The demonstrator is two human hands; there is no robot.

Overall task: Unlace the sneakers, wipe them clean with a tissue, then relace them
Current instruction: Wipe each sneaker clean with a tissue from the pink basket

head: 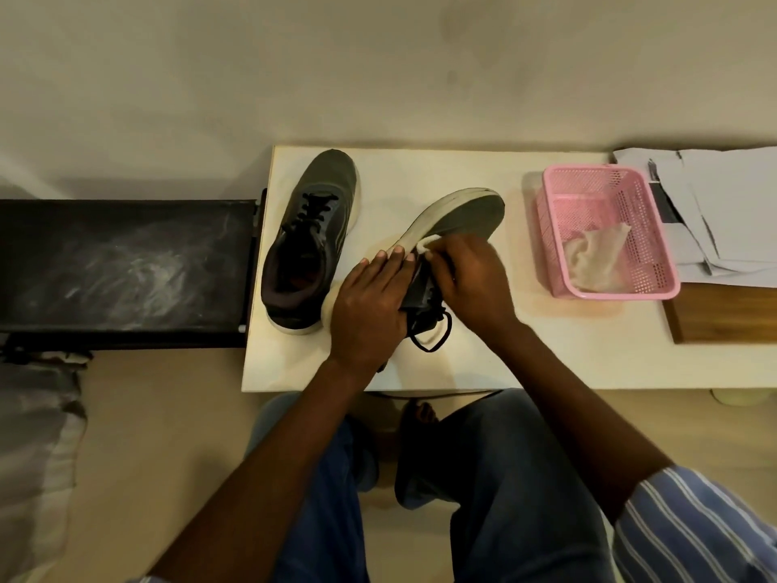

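Grey mesh sneaker point(458, 216) tipped on its side mid-counter point(462, 355), long axis running near-left to far-right. Left hand point(370, 305) presses its heel flat-fingered; right hand point(471, 275) apparently pinches a white tissue point(428, 242) against the sole edge.

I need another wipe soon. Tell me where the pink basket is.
The pink basket sits on the white table, right of the tilted sneaker, beside papers.
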